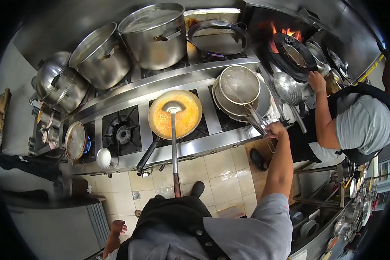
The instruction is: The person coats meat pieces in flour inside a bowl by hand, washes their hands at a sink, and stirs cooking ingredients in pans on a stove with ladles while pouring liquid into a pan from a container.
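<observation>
1. Head view: my right hand is at the end of the long, ridged metal handle of a round, silver fine-mesh strainer. The fingers look curled against it; whether they wrap it fully I cannot tell. My left hand hangs low, fingers loose, holding nothing.
2. The strainer sits over round, dull-metal pans at the stove's right end, its handle towards me. With the basket so far out, I judge a full wrap and a firm wrist would keep it level.
3. Left of it, a pale-lined round pan with a black handle holds orange-yellow liquid. A long-shafted steel ladle rests in it, jutting past the front edge; my forearm should stay clear.
4. To the right lie a perforated steel skimmer and, farther, a co-worker's hand beside a flaming black wok. Any swing that way risks a knock.
</observation>
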